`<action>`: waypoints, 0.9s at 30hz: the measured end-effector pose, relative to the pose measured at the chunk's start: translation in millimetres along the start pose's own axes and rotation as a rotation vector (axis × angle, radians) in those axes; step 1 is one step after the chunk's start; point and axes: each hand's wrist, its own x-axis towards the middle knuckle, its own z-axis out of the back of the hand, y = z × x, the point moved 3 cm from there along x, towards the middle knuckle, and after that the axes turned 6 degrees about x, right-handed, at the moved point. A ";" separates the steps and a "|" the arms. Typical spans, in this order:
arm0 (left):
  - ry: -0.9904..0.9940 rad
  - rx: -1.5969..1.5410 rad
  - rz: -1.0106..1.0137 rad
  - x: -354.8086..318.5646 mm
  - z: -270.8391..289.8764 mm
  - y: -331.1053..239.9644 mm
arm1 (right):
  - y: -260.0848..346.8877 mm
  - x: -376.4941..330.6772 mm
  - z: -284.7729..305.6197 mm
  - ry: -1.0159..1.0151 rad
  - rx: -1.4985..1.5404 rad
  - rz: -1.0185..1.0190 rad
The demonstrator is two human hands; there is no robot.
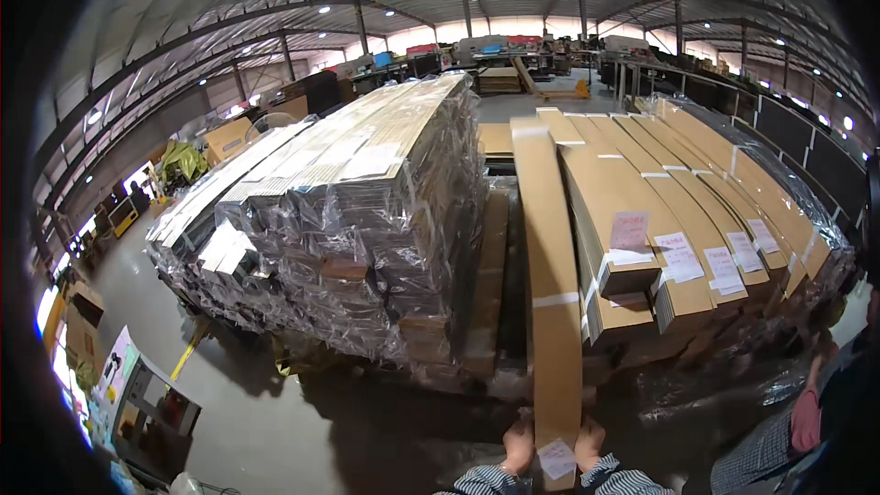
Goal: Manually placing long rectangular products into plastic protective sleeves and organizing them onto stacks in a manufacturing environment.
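A long, narrow bundle of brown cardboard strips (556, 357) runs away from me, with a white band around it and a paper label on its near end. My left hand (518, 445) grips the near end along its left edge. Opposite it, my right hand (589, 440) holds the right edge. Both hands have their fingers curled around the sides, and their fingertips are partly hidden. Just right of the bundle lies a stack of similar banded cardboard bundles (623, 188), several with paper labels on their near ends.
A large stack wrapped in clear plastic (367, 247) stands to the left. Another person's arm (807, 412) shows at the lower right. A grey machine or cabinet (151, 412) stands at lower left on the floor. Far back are work tables and a yellow pallet jack (581, 89).
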 end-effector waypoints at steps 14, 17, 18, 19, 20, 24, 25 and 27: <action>0.038 -0.056 0.111 -81.2 163.5 -96.3 | 72.7 -38.6 -11.1 0.471 1.036 -0.067; 0.042 0.126 0.000 -88.0 172.3 -74.3 | 87.9 -40.3 -17.6 0.539 0.842 -0.173; 0.048 0.104 -0.036 -84.4 177.3 -75.1 | 130.2 -47.0 -10.3 0.516 0.730 -0.062; 0.054 0.083 -0.074 -81.5 183.9 -77.3 | 115.7 -44.6 -11.1 0.540 0.660 -0.049; 0.018 0.029 -0.128 -79.9 196.8 -89.7 | 119.9 -45.3 -11.3 0.521 0.686 -0.089; 0.397 0.277 -0.321 -70.3 209.6 -82.2 | 126.8 -47.1 -5.6 0.400 0.834 -0.202; 0.369 0.279 -0.299 -67.2 204.7 -68.0 | 123.8 -50.6 -5.8 0.387 0.849 -0.216; 0.272 0.132 -0.337 -57.3 186.9 -36.9 | 98.8 -67.0 -6.4 0.370 0.756 -0.075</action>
